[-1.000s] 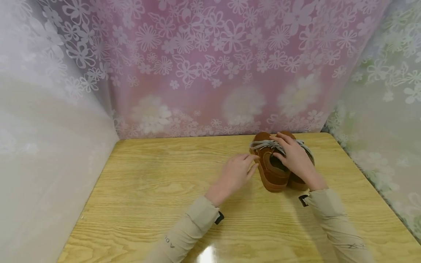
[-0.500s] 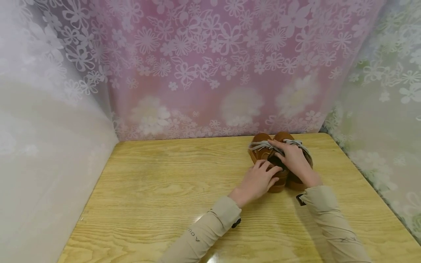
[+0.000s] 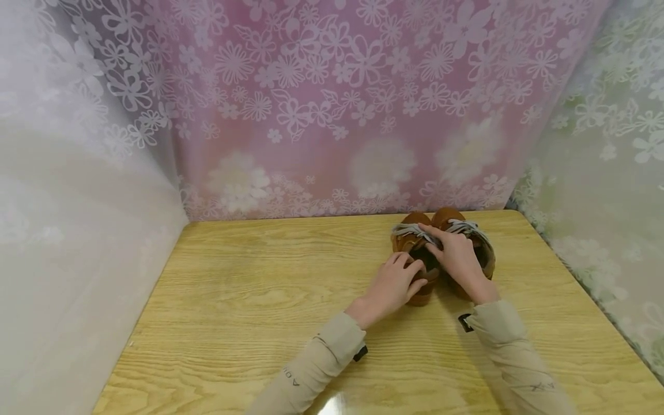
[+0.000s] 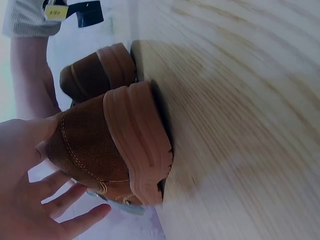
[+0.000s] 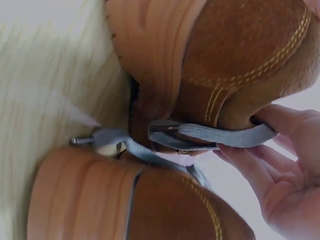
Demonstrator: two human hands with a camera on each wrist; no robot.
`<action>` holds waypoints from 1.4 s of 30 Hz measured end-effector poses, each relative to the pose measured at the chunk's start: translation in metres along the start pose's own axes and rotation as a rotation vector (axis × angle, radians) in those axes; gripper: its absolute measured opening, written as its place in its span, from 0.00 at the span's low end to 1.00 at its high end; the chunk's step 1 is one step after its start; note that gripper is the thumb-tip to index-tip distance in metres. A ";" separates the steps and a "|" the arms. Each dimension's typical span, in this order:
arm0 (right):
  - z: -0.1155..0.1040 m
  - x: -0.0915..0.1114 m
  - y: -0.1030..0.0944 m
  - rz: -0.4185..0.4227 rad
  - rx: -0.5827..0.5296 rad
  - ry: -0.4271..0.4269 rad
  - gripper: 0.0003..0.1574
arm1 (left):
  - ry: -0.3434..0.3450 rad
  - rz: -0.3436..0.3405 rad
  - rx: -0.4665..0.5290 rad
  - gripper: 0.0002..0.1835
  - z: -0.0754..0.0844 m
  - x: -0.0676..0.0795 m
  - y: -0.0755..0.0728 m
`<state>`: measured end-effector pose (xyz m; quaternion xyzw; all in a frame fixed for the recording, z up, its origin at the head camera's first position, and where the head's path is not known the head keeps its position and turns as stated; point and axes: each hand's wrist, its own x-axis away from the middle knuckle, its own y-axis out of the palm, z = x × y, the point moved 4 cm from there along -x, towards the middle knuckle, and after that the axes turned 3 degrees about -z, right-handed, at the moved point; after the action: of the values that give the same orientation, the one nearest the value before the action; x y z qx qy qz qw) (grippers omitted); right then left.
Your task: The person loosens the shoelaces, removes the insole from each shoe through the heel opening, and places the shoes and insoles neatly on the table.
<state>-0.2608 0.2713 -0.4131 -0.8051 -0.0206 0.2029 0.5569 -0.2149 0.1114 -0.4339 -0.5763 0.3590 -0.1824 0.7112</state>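
Since half a second ago, the heel of the left shoe [image 4: 92,135] has swung left, away from the right shoe [image 4: 92,72], and both hands have shifted left with it.

The left hand [image 3: 390,285] grips that shoe at the heel. Its thumb lies at the back of the collar, while the other fingers, bent and spread apart, reach over the left side; some fingertips are hidden. The right hand [image 3: 457,258] comes over from the right and pinches the same shoe at the front of its opening. The thumb dips inside and the fingers lie outside, with a flat grey lace [image 5: 227,136] caught between.

The arms, in beige sleeves [image 3: 313,360], come in from the bottom edge. The left forearm slants up to the right and the right one up to the left, so the hands nearly meet over the left shoe, backs turned upward.

The shoes are brown with tan soles and stand upright, toes away from the person, at the far right of a wooden table [image 3: 259,288]. The toes are close together; wood shows between the heels. Behind hangs a pink floral curtain [image 3: 311,121].
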 end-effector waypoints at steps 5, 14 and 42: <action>-0.007 0.003 0.003 0.069 0.043 0.019 0.29 | -0.025 -0.052 0.061 0.20 -0.014 0.011 -0.002; -0.027 0.007 0.008 0.133 0.104 -0.018 0.30 | -0.104 -0.048 0.219 0.22 -0.038 0.030 -0.013; -0.060 0.039 0.020 0.031 -0.022 -0.208 0.41 | -0.393 -0.016 0.472 0.21 -0.082 0.077 -0.028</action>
<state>-0.2081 0.2206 -0.4255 -0.7861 -0.0681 0.2937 0.5396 -0.2173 -0.0042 -0.4364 -0.4224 0.1577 -0.1513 0.8797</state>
